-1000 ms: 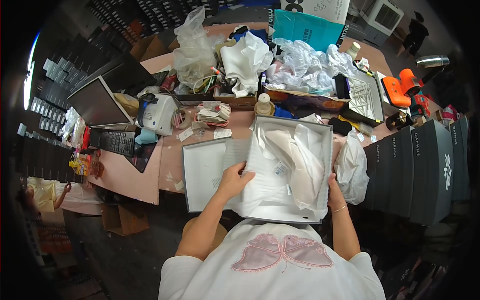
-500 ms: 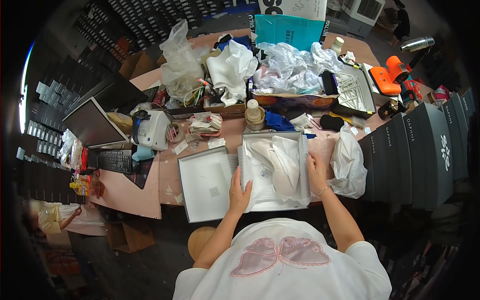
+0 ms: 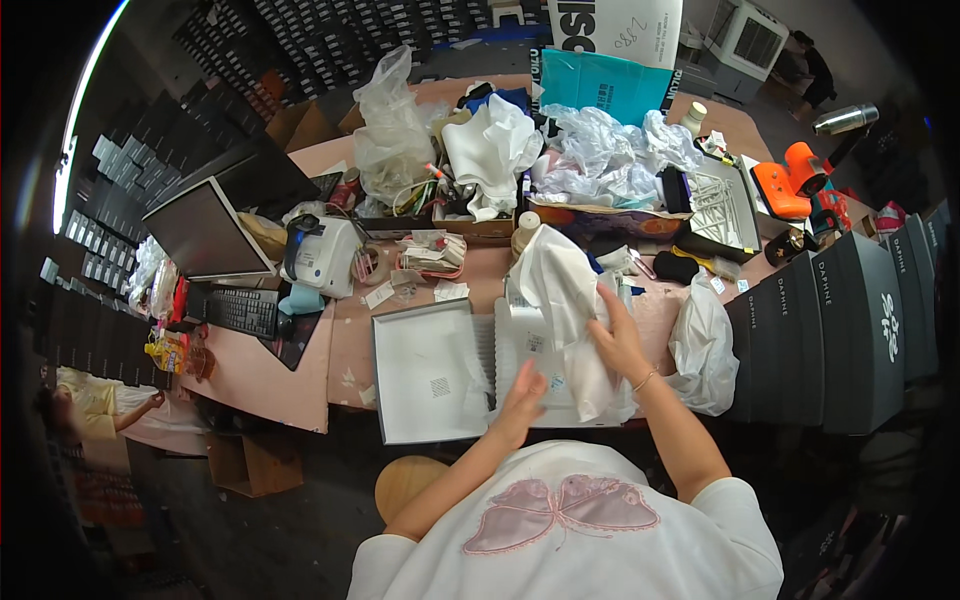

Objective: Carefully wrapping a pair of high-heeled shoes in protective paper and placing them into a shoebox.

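Observation:
My right hand [image 3: 618, 342] grips a white wrapped bundle [image 3: 562, 310], long and soft-looking, and holds it tilted above the open shoebox [image 3: 512, 375]. What lies inside the wrapping is hidden. My left hand [image 3: 522, 402] hovers over the near left part of the shoebox, its fingers apart and nothing in them. White paper and a small printed label show inside the shoebox, which the bundle partly covers. To its left lies the grey-edged shoebox lid [image 3: 415, 385], white inside up.
Dark shoeboxes [image 3: 835, 325] stand in a row at the right, beside a white plastic bag [image 3: 703, 350]. Farther back are a bin of crumpled white wrapping [image 3: 605, 160] and a tape dispenser [image 3: 785, 185]. A label printer [image 3: 325, 255], keyboard [image 3: 235, 310] and monitor [image 3: 208, 230] occupy the left.
My right hand has left the shoebox's right edge and lifted the white wrapped bundle out. My left hand has let go of the left edge and moved right and nearer.

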The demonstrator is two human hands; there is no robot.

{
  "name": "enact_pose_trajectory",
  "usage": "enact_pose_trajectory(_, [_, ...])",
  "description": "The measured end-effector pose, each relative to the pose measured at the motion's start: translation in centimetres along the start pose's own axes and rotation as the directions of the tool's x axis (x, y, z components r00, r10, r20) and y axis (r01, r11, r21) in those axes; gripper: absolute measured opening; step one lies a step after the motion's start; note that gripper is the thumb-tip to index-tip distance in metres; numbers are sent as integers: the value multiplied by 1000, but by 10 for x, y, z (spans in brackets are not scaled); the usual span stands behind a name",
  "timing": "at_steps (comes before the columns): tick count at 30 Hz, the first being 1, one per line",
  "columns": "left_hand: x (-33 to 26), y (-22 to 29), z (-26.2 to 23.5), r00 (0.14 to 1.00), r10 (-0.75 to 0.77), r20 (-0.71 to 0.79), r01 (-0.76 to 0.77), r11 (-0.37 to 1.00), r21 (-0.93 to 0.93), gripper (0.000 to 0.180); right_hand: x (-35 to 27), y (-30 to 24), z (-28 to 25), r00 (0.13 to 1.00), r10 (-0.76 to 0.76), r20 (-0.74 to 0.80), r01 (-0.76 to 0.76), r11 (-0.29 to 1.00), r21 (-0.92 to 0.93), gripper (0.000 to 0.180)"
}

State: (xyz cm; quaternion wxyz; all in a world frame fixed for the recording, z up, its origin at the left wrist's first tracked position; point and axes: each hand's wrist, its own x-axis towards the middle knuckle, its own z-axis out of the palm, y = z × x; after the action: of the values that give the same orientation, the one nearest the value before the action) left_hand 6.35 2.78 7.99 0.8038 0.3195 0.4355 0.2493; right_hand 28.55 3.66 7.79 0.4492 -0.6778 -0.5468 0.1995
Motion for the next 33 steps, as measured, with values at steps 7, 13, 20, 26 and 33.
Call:
enact_pose_trajectory(7, [22, -23, 4, 897, -216, 385, 320, 919, -230, 57, -27, -63, -26, 969, -27, -245, 68, 985, 160, 78])
enact_pose_trajectory(13, [8, 5, -2, 804, -135, 580, 360, 886, -292, 61, -20, -34, -75, 950, 312, 27, -272, 777, 567, 29])
enact_pose_trajectory(20, [19, -9, -33, 948, -134, 289, 290, 738, -609, 68, -69, -45, -53, 1000, 6, -20, -2, 977, 215, 12])
enact_pose_trajectory(26, [20, 7, -51, 980, 19, 196, 88, 849, -521, 73, -96, -81, -63, 562, -169, 810, -99, 958, 269, 14])
enact_pose_trajectory(33, [-1, 57, -64, 950, 38, 311, -108, 971, 211, 73, 1, -125, -137, 973, -174, 155, 132, 959, 249, 62])
